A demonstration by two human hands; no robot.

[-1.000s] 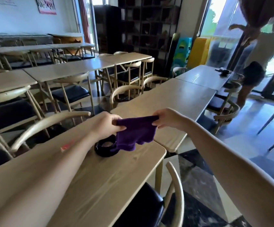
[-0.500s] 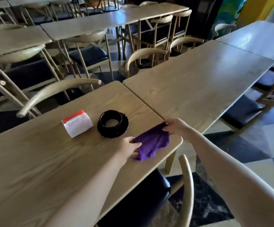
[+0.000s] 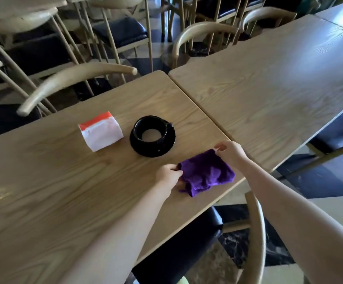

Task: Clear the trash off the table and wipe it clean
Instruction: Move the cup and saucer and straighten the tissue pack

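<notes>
Left hand [image 3: 167, 175] fingers pinching the purple cloth [image 3: 206, 174] by its left edge, cloth now spread flatter on the wooden surface [image 3: 53, 191] than before, right hand [image 3: 231, 151] fingers pinching its far corner, white packet [image 3: 101, 131], black cup [image 3: 160, 124] on saucer [image 3: 166, 146], chairs [image 3: 74, 83] beyond

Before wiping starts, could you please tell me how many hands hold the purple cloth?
2: the left hand pinches the purple fabric cloth at its left edge; the right hand pinches its far right corner.
</notes>
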